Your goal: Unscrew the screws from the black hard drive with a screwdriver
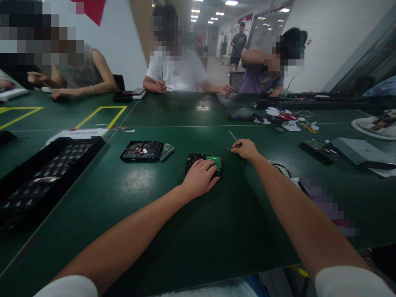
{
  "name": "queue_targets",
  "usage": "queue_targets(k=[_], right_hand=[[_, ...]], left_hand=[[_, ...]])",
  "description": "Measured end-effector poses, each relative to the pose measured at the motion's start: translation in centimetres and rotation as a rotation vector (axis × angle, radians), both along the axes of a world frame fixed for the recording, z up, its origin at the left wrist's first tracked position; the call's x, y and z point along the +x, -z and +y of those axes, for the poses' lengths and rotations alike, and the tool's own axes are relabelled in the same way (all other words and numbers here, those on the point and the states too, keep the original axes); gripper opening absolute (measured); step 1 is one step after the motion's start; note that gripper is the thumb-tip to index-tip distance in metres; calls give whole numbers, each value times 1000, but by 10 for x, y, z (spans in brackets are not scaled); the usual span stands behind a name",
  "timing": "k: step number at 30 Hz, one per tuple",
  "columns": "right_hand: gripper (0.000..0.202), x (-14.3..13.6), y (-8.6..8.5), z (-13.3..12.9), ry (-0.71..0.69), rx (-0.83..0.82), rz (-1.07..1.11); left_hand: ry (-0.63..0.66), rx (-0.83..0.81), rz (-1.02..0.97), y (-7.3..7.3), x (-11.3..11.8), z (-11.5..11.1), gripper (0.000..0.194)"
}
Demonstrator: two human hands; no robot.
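Observation:
A black hard drive (193,160) with a green part showing on top lies on the table in front of me. My left hand (200,176) holds it, fingers over its top and thumb at the near right edge, hiding much of it. To its right, my right hand (245,149) is closed on a thin screwdriver (233,136), whose shaft points up and to the left. Tiny screws (227,148) appear to lie just left of those fingers. Further left, another hard drive (141,151) rests beside a loose circuit board (167,152).
A long black tray (46,177) with rows of parts stands at the left. On the right are another drive (320,150), a grey metal box (361,152) and a cable (283,168). Scraps and wires (289,117) lie further back. Several people sit across the green table (148,231).

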State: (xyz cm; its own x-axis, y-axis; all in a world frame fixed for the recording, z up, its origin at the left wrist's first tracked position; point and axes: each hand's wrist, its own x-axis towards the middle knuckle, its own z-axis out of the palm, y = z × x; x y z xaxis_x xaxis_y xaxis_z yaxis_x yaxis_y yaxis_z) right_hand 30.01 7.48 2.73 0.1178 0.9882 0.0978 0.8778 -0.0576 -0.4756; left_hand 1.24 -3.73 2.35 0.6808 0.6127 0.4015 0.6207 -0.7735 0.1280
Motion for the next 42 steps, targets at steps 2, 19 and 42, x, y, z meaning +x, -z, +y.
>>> queue_targets(k=[2,19,42], right_hand=[[22,1,0,-1,-9,4,12],[27,1,-5,-12,83,-20,125],[27,-52,16,-58,55,126,641]], left_hand=[[0,-6,-2,0,0,0,35],[0,-5,5,0,1,1,34],[126,-84,-3,-17,-9,-23,37]])
